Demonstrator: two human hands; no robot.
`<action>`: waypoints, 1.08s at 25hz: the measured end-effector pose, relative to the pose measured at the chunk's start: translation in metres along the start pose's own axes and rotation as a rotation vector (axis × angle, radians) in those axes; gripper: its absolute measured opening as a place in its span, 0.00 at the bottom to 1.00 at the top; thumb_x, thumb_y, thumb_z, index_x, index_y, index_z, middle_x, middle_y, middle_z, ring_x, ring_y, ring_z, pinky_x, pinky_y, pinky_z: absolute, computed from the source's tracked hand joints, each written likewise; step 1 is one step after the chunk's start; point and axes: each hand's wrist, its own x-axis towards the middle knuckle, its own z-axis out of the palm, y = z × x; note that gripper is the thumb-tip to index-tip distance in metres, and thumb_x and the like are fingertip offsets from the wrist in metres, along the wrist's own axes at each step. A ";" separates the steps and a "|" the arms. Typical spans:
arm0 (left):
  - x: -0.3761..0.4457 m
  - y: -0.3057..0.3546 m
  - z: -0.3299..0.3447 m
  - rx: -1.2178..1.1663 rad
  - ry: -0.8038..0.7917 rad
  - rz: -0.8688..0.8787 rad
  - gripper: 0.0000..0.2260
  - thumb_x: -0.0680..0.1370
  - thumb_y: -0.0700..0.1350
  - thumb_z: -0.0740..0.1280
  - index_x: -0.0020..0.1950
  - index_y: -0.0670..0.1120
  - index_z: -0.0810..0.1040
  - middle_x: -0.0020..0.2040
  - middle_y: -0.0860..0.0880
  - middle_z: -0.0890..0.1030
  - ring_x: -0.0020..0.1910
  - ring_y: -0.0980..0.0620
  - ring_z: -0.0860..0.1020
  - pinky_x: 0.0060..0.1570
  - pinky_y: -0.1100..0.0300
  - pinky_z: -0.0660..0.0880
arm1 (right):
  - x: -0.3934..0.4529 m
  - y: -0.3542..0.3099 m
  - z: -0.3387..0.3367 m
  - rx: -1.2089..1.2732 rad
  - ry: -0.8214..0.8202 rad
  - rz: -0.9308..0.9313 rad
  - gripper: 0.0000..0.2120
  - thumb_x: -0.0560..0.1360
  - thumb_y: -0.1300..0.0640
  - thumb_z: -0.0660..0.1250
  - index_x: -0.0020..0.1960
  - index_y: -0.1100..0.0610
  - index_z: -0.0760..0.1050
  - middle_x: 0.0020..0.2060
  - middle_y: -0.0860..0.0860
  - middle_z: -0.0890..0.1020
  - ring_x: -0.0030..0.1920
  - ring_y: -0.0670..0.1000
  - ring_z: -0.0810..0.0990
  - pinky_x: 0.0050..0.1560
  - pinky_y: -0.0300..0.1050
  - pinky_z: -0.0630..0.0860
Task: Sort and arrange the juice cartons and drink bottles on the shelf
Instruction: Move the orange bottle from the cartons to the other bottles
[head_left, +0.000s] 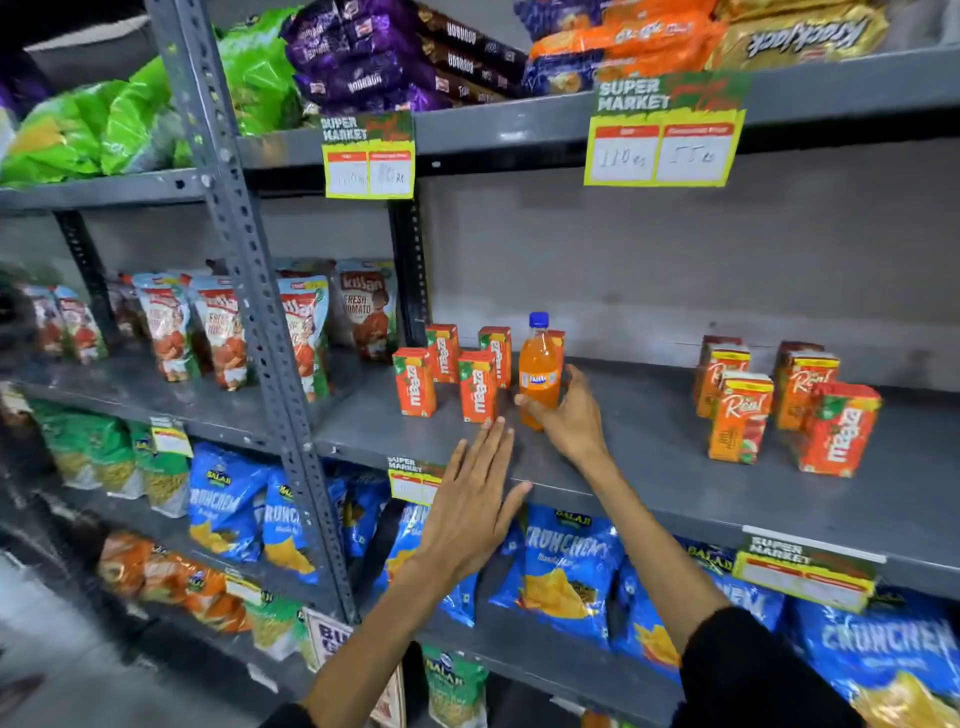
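An orange Fanta bottle (539, 364) with a blue cap stands upright on the grey middle shelf (649, 457). My right hand (569, 415) is wrapped around its lower half. Just left of it stand several orange Maaza juice cartons (477, 387) in two rows. My left hand (475, 499) hovers flat with fingers apart over the shelf's front edge, its fingertips near the front Maaza carton, holding nothing. At the right of the same shelf stands a group of orange Real juice cartons (737, 415) with one Maaza carton (839, 428) in front.
Tomato sauce pouches (218, 332) fill the left bay behind a grey upright post (270, 364). Blue Crunchem snack bags (566, 566) hang below. Biscuit packs lie on the top shelf, where yellow price tags (660, 145) hang down. Bare shelf lies between the two carton groups.
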 end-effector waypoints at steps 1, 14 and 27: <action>0.000 -0.002 0.001 0.029 -0.014 0.004 0.31 0.85 0.60 0.41 0.80 0.42 0.59 0.81 0.44 0.61 0.78 0.48 0.61 0.76 0.47 0.61 | 0.004 0.000 0.005 -0.003 0.004 0.005 0.29 0.68 0.56 0.78 0.66 0.59 0.71 0.61 0.56 0.79 0.58 0.53 0.79 0.53 0.42 0.72; -0.005 0.045 0.003 -0.040 -0.011 0.022 0.32 0.85 0.62 0.42 0.72 0.42 0.73 0.70 0.44 0.77 0.71 0.45 0.72 0.72 0.44 0.68 | -0.024 0.013 -0.051 0.044 0.003 -0.003 0.21 0.66 0.51 0.79 0.56 0.52 0.78 0.45 0.41 0.81 0.41 0.38 0.80 0.44 0.29 0.75; 0.029 0.268 0.017 -0.184 -0.077 0.107 0.41 0.81 0.67 0.36 0.70 0.43 0.75 0.70 0.45 0.77 0.72 0.45 0.71 0.73 0.45 0.65 | -0.076 0.073 -0.304 -0.102 0.225 0.057 0.23 0.61 0.50 0.81 0.53 0.54 0.81 0.46 0.47 0.87 0.46 0.45 0.85 0.52 0.48 0.82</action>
